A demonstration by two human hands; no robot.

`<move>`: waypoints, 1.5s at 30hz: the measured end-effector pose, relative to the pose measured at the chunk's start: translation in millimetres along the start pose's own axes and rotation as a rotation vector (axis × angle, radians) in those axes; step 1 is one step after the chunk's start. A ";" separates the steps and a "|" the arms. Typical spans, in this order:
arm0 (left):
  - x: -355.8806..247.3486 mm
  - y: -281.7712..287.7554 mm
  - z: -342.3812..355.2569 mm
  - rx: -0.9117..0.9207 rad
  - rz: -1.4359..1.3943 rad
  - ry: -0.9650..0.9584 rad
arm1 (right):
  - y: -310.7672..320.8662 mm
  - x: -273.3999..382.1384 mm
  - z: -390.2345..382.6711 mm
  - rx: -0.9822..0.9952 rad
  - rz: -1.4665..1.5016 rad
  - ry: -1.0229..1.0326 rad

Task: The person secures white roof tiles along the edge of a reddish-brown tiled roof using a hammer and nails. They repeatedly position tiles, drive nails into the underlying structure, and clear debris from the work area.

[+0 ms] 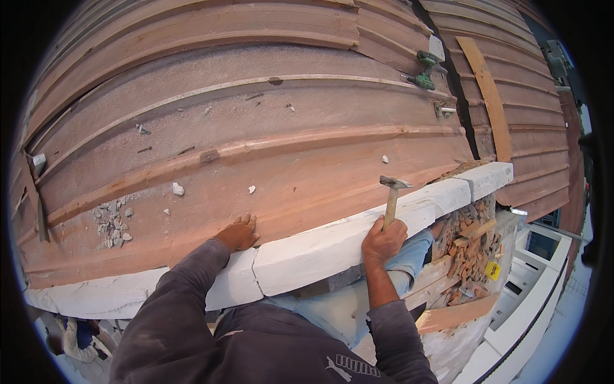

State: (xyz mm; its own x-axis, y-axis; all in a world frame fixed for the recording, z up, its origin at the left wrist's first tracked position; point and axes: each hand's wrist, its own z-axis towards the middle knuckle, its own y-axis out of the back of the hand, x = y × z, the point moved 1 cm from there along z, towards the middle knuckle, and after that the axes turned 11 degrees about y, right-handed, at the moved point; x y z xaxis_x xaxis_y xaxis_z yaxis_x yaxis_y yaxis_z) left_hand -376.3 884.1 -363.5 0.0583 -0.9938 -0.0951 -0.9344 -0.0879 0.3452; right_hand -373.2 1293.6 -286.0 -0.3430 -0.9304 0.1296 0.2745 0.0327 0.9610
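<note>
My right hand [384, 238] grips a hammer [390, 195] by its pale wooden handle, head upward, over a long white ledge [320, 259] with cracks or joints across it. To the left, my left hand [240, 233] rests with fingers apart on the edge of the weathered reddish ribbed roof sheet [288, 160], just above the white ledge. Grey rubble [113, 224] and a few white chips lie on the sheet.
A green cordless drill [425, 70] and a wooden plank [487, 96] lie further up the roof, near a dark gap. Below the ledge are broken brick pieces [464, 269] and a yellow object [492, 269]. Another person [80, 345] is at the lower left, below the ledge.
</note>
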 end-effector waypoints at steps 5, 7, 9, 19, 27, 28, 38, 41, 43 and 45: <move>-12.7 9.5 -5.1 0.060 0.003 0.073 | 0.7 1.4 -0.3 -0.008 -0.028 0.023; -15.9 15.7 -4.7 0.137 0.015 0.041 | 1.3 2.1 0.3 -0.015 -0.019 0.020; -18.7 15.9 -8.9 0.258 -0.020 -0.076 | 2.2 2.2 0.3 -0.029 0.004 0.015; -0.2 2.4 -60.8 0.309 -0.364 0.040 | -4.1 -2.1 -1.7 0.002 -0.056 0.024; 60.0 -0.9 -99.4 0.312 -0.357 0.061 | -5.4 -3.7 -2.9 0.018 -0.069 0.031; 67.6 -2.6 -101.0 0.274 -0.342 0.121 | -5.0 -4.0 -3.2 -0.004 -0.056 0.033; 208.6 66.9 -270.2 -0.549 -0.653 0.464 | -3.3 -3.4 -0.5 0.056 -0.077 -0.016; 176.2 110.6 -344.5 -0.843 -0.775 0.138 | -2.2 -5.9 0.8 0.092 -0.068 -0.020; 140.8 133.9 -392.0 -0.945 -0.860 -0.168 | 1.0 -7.9 2.2 0.126 -0.045 0.010; 106.4 148.6 -441.4 -0.929 -0.991 -0.489 | 5.3 -7.6 4.8 0.162 -0.023 0.034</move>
State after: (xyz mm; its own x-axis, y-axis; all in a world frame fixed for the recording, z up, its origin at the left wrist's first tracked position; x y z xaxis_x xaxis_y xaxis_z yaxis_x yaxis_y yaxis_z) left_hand -353.8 734.9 89.9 0.2330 -0.3923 -0.8899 -0.0080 -0.9158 0.4016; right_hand -373.4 1302.6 -280.7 -0.3158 -0.9434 0.1009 0.1175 0.0667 0.9908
